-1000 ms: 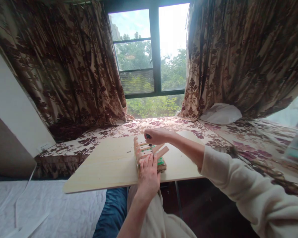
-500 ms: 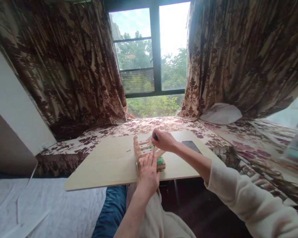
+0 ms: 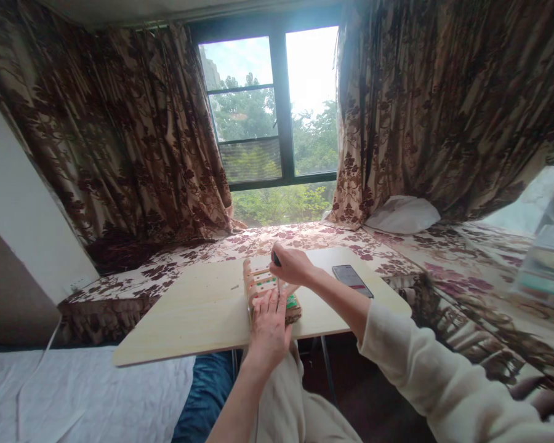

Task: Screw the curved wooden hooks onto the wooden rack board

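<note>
A dark-handled screwdriver (image 3: 277,259) is closed in my right hand (image 3: 292,264), its thin shaft pointing down. Under it, a pale wooden rack (image 3: 249,280) with slats and small holes rests on a brown-and-green package (image 3: 293,312). My left hand (image 3: 270,326) holds the near part of the rack, fingers laid over the wood close to the lower end of the shaft. Those fingers hide the screwdriver's tip and whatever it touches.
The rack and package are near the front edge of a light wooden folding table (image 3: 180,314). A phone (image 3: 352,281) lies to the right, and a small scrap (image 3: 234,287) to the left. Behind are a floral-covered ledge (image 3: 277,235) and a white bag (image 3: 404,214).
The view has shifted slightly, so the scene sits a little further left, and more of the phone shows. Both hands keep their places on the screwdriver and the rack.
</note>
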### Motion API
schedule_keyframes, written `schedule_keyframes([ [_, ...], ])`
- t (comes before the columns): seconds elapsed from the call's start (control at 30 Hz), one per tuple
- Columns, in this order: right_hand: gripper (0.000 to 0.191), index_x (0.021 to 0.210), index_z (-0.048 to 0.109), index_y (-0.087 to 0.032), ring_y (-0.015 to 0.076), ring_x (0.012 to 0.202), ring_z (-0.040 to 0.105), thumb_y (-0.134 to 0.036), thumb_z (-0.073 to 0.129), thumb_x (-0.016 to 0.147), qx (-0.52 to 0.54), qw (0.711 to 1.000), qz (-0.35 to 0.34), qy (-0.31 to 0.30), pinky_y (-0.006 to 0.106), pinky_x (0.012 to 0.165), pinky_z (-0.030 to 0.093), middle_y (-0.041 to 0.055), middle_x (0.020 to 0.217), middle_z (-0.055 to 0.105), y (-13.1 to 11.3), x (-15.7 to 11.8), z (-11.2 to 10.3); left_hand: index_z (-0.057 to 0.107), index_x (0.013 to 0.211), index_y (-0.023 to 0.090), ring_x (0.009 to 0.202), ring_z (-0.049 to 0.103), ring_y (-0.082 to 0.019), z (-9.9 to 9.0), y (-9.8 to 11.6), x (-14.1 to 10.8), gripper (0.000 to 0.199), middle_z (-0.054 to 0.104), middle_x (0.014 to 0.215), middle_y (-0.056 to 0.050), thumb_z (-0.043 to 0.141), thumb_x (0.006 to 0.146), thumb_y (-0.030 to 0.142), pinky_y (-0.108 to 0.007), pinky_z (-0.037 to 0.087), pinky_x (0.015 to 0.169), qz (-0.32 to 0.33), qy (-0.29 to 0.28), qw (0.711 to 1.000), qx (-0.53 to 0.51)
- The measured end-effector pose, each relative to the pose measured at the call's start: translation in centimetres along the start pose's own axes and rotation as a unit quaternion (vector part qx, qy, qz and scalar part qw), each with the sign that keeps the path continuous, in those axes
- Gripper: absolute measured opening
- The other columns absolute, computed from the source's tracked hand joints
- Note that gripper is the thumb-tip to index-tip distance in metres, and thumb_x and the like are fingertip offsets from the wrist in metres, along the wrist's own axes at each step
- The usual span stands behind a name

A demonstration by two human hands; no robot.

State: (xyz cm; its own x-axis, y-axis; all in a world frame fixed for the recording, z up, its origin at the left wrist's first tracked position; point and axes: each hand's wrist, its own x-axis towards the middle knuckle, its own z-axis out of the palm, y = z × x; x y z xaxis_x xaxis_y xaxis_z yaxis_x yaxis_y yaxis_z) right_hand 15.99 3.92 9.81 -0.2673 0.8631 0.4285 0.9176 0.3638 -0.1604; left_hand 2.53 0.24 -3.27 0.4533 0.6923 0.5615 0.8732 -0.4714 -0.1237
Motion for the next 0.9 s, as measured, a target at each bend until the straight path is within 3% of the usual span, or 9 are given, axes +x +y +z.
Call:
schedule_keyframes([
  [0.4, 0.029, 0.11, 0.051, -0.021, 0.021, 0.087, 0.062, -0.035, 0.041, 0.087, -0.024, 0.999, -0.001, -0.039, 0.027, 0.062, 0.035, 0.0091, 0.102, 0.068, -0.7, 0.3, -1.1, 0.036, 0.138, 0.013, 0.132, 0.036, -0.028, 0.7, -0.2, 0.2, 0.066, 0.043, 0.142, -0.014, 0.051, 0.074, 0.024, -0.049, 0.026, 0.109, -0.006, 0.027, 1.0, -0.004],
  [0.7, 0.02, 0.09, 0.065, -0.022, 0.0156, 0.075, 0.062, -0.032, 0.052, 0.079, -0.001, 0.993, -0.073, -0.091, 0.022, 0.056, 0.036, 0.0039, 0.087, 0.07, -0.4, 1.8, -2.5, 0.041, 0.135, 0.011, 0.127, 0.042, -0.028, 1.3, -0.7, 0.0, 0.069, 0.046, 0.14, -0.013, 0.053, 0.069, 0.024, -0.048, 0.033, 0.107, -0.001, 0.057, 0.998, 0.027],
  [0.9, 0.031, 0.098, 0.065, -0.018, 0.0208, 0.08, 0.063, -0.038, 0.045, 0.084, -0.007, 0.995, -0.052, -0.088, 0.025, 0.056, 0.037, 0.0111, 0.093, 0.07, -1.4, 2.0, -2.1, 0.042, 0.135, 0.013, 0.128, 0.042, -0.028, 2.0, -0.7, -0.1, 0.066, 0.047, 0.139, -0.011, 0.052, 0.07, 0.022, -0.048, 0.031, 0.107, -0.007, 0.08, 0.997, 0.021],
])
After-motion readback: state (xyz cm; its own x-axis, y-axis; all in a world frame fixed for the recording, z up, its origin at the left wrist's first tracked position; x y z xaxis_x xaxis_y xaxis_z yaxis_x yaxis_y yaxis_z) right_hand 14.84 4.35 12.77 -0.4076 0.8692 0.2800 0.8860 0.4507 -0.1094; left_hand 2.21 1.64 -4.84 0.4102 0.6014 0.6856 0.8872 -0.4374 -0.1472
